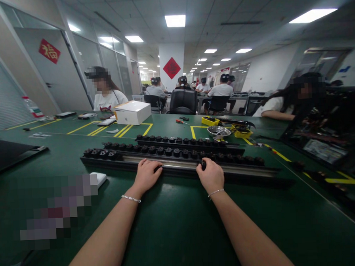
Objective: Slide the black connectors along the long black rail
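Observation:
My left hand point(146, 175) is closed over the near edge of a long black rail point(245, 177), its thumb pointing right along the edge. A bare, pale metallic channel point(176, 163) runs lengthwise in this rail. My right hand point(211, 175) pinches a small black round part point(203, 164) at the same rail; whether it touches the channel cannot be made out. Small black wheel-like parts point(103, 153) stand in a row at the rail's left end. Just behind, more of them line another black rail point(193, 147).
A white box point(133, 112), an orange screwdriver point(181, 121), a metal bowl point(219, 132) and a yellow tray point(210, 121) lie farther back on the green table point(173, 228). A dark open-framed case point(329, 137) stands at right, near a seated person. Another person sits at back left.

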A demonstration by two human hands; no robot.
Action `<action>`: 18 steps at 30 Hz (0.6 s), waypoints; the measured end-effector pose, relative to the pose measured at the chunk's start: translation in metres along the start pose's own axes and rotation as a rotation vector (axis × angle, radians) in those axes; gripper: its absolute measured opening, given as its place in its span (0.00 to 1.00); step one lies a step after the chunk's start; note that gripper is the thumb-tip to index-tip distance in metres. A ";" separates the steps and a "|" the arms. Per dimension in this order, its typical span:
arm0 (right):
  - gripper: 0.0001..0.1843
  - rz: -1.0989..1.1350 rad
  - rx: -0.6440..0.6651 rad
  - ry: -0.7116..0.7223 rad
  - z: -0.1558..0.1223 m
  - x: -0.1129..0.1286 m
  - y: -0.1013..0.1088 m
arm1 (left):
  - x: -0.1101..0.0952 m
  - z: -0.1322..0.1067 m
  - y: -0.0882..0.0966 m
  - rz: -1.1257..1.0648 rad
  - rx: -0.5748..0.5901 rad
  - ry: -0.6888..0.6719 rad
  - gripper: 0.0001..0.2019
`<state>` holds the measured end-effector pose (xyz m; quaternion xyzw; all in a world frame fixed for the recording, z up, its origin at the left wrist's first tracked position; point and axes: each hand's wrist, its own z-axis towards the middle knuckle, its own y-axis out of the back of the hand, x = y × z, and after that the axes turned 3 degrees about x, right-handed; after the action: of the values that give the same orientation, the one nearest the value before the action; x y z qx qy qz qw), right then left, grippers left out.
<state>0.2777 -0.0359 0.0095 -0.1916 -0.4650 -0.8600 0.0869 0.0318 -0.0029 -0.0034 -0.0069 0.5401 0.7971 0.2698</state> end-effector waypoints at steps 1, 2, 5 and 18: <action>0.17 -0.001 0.002 -0.001 0.000 0.000 0.001 | 0.000 0.000 0.000 0.000 0.002 0.000 0.09; 0.17 -0.001 0.004 -0.001 0.000 -0.001 0.001 | 0.000 0.000 0.000 -0.001 0.003 0.000 0.09; 0.17 -0.003 0.007 -0.005 0.001 -0.001 0.002 | 0.000 0.000 0.001 -0.003 0.008 -0.001 0.09; 0.17 -0.011 0.001 -0.028 0.000 -0.004 0.005 | 0.000 0.000 0.003 0.002 0.002 -0.006 0.10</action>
<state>0.2836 -0.0387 0.0119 -0.2009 -0.4678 -0.8574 0.0758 0.0302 -0.0037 -0.0014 -0.0039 0.5402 0.7969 0.2706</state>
